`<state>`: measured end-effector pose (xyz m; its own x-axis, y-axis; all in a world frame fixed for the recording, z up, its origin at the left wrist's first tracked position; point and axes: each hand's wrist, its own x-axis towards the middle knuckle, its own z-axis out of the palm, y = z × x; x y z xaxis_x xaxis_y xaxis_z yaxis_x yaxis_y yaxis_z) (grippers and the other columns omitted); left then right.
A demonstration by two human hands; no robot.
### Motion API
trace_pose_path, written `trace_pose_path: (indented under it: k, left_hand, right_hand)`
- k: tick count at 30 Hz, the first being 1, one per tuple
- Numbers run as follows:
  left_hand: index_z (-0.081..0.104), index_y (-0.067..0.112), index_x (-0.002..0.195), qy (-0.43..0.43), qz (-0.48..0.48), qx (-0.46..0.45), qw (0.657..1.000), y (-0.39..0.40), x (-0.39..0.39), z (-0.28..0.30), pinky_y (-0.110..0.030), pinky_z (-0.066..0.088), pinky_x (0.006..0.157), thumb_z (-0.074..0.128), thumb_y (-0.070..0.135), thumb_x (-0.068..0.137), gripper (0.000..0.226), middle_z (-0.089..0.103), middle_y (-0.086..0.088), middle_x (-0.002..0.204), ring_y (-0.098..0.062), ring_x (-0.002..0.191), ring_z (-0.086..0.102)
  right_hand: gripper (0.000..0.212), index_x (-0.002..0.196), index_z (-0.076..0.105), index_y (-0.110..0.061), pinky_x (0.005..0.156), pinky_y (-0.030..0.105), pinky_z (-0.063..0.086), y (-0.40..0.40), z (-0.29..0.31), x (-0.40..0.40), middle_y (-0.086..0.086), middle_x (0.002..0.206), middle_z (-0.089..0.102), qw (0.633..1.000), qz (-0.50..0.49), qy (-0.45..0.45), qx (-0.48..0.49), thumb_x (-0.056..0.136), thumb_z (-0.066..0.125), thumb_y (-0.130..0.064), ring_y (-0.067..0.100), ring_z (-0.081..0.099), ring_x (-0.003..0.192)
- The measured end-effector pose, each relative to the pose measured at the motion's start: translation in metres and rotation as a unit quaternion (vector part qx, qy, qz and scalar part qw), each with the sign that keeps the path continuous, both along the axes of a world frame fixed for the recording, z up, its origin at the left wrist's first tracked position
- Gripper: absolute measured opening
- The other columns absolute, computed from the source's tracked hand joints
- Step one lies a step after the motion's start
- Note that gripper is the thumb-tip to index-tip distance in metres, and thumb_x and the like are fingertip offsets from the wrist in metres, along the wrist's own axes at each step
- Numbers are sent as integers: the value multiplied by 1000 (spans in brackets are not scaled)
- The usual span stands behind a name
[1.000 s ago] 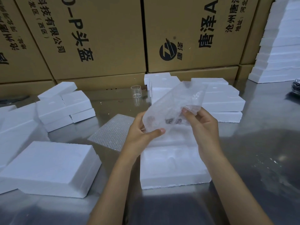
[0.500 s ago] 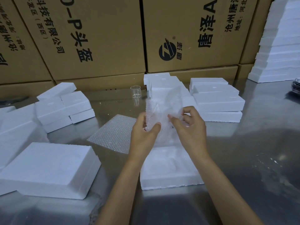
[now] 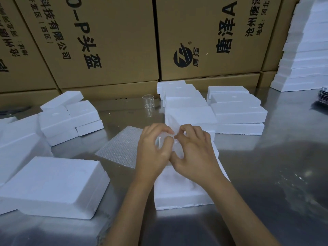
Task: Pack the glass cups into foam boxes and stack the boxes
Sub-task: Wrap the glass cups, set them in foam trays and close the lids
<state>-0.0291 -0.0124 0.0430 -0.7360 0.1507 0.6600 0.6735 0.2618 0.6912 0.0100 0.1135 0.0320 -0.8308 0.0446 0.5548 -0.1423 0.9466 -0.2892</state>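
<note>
A: Both hands were down over the open foam box (image 3: 179,190) there. The left hand (image 3: 154,150) and the right hand (image 3: 193,153) met in the middle, thumbs almost touching, with a clear wrapped bundle (image 3: 166,141) pinched between them.

B: And the grip on each side?

A: The left grip was curled closed on the near-left side of that bundle, fingers (image 3: 159,127) arched over the top. The right grip was closed on its right side the same way, fingertips (image 3: 185,127) tucked down onto the film. What sat inside the wrap I couldn't tell; it was too blurred and mostly covered.

B: Where was the box itself?

A: Directly under both grips, lying on the steel worktop (image 3: 266,166), its near edge showing below the wrists.

B: Any cup in plain sight?

A: One glass cup (image 3: 148,104), upright, well beyond the grips, standing alone on the worktop just left of the far stack of foam pieces (image 3: 237,110).

B: And to the left of the grips?

A: A sheet of bubble wrap (image 3: 120,146) lay flat right beside the left grip. Nearer and further left sat a closed foam box (image 3: 53,185), with more loose foam pieces (image 3: 69,118) behind it. Printed cardboard cartons (image 3: 110,41) walled off the far side, and a tall foam stack (image 3: 307,55) rose far beyond the right grip.
</note>
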Motion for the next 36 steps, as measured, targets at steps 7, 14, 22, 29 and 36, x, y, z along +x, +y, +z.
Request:
trace_pose_path:
  k: [7,14,22,29,36]
  left_hand:
    - [63,19,83,44,22,-213,976,-5,-9,-11,-34,38,94,34,38,88,35,60,15,88,-5,95,52]
    - [63,20,105,35,33,-129,991,0,-8,-12,-35,45,97,55,38,85,28,54,15,115,-6,112,50]
    - [68,27,102,-51,15,-166,985,-4,-15,-24,-41,33,110,34,52,88,45,47,16,142,-4,132,36]
    - [68,25,81,-183,-25,3,983,6,-12,-17,-25,45,84,61,19,93,16,65,21,97,0,101,59]
    - [64,23,85,-143,-39,-20,989,4,-8,-14,-24,43,74,55,21,96,14,64,13,89,-6,90,58]
  right_hand:
    - [61,135,44,-27,105,22,21,5,6,7,-13,141,45,987,54,15,-153,75,54,-24,7,35,128]
    - [43,121,62,-20,114,35,18,8,-1,4,-8,156,36,997,28,-41,-57,80,49,-27,13,20,147]
    - [39,116,63,-27,111,31,19,8,-2,3,-11,148,46,992,40,-15,-118,79,51,-29,11,33,141]
    - [13,96,69,-29,104,27,20,11,1,2,-11,138,55,989,27,45,-136,90,59,-26,9,39,134]
    - [30,100,69,-27,111,38,21,6,-2,1,-6,150,44,993,17,-10,-115,99,39,-34,14,27,143]
